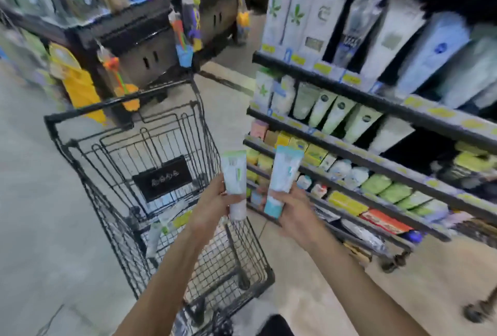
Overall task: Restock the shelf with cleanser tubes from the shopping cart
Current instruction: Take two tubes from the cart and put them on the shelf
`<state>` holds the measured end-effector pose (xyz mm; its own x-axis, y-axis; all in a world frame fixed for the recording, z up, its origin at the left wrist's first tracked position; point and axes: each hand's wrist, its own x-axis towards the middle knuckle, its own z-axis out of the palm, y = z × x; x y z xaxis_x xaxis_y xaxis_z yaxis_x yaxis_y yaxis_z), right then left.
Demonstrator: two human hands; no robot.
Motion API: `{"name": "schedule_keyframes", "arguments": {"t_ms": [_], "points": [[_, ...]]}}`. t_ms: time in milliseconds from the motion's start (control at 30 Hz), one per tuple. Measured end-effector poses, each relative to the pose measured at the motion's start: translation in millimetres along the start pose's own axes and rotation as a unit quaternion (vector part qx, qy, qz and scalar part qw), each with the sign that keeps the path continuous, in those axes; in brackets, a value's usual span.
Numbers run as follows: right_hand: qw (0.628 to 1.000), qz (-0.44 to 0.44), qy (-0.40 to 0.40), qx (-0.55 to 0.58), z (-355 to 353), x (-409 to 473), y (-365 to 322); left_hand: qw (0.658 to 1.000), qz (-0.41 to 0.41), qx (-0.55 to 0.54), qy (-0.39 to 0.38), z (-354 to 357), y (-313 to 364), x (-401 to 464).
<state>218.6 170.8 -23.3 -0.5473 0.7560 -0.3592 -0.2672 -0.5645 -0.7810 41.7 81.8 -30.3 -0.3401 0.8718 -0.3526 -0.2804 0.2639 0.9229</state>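
Gripping 2 tubes at once here, 1 per hand. The left hand (215, 202) has its fingers (222, 188) curled round the lower half of a white and green cleanser tube (234, 183), which stands upright with its flat crimped end at 12 o'clock. The right hand (291, 210) has its fingers (271, 197) wrapped the same way round a teal and white cleanser tube (282, 179), tilted a little toward 1 o'clock. The 2 tubes sit just beside each other without touching, held up over the far right corner of the cart.

At 9 o'clock from the hands is the black wire shopping cart (129, 147), with a dark sign plate (162, 177) on the inside of its far wall. Down in the basket, at about 8 o'clock from the left hand, a few more tubes (164, 224) lie on the wire bottom, too blurry to count.

At 3 o'clock from the hands is the shelf unit (376, 101), dark rails with yellow price tags running along the fronts. Top row holds tall white and pale blue tubes (317, 15) standing upright, the next row down has shorter green-capped tubes (333, 112), and the lower rows carry small boxes and packets (387, 185) in green, yellow and orange.

Up at 11 o'clock, past the cart, stands another dark display (139, 40) with bright toys hanging off it (185, 40). Everything's motion-smeared, so labels are unreadable. Pale tiled floor (35, 214) underneath it all.
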Motion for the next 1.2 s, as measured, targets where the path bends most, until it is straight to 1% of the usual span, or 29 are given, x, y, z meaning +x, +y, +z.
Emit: {"name": "schedule_keyframes", "arguments": {"t_ms": [133, 267, 333, 467, 600, 700, 867, 1033, 1200], "points": [[0.996, -0.066, 0.056, -0.029, -28.2, -31.9, -54.8, 0.998, 0.026, 0.000, -0.049, 56.3, 41.2, 2.0], [0.991, -0.106, 0.072, -0.045, -65.5, -62.6, -100.3, 0.995, 0.040, 0.012, -0.092, 120.7, 67.6, -4.9], [0.987, -0.129, 0.094, -0.031, -89.5, -78.4, -119.6, 0.992, 0.051, 0.034, -0.112, 155.5, 72.9, -10.5], [0.981, -0.169, 0.096, -0.002, -141.4, -122.5, -153.4, 0.987, 0.063, 0.054, -0.136, 225.9, 74.6, -20.9], [0.975, -0.188, 0.120, 0.008, -195.1, -164.1, -183.3, 0.983, 0.073, 0.069, -0.152, 298.7, 74.9, -33.7], [0.971, -0.188, 0.145, 0.002, -235.5, -188.7, -202.3, 0.982, 0.078, 0.081, -0.154, 346.3, 71.0, -38.0], [0.968, -0.207, 0.141, -0.025, -285.3, -220.7, -226.7, 0.976, 0.115, 0.090, -0.160, 414.8, 72.2, -41.0], [0.966, -0.222, 0.136, -0.008, -310.5, -224.6, -248.5, 0.970, 0.171, 0.116, -0.130, 466.4, 90.4, -25.0], [0.962, -0.231, 0.148, 0.000, -327.2, -209.6, -264.1, 0.958, 0.226, 0.142, -0.104, 509.2, 108.6, 19.0]]}}
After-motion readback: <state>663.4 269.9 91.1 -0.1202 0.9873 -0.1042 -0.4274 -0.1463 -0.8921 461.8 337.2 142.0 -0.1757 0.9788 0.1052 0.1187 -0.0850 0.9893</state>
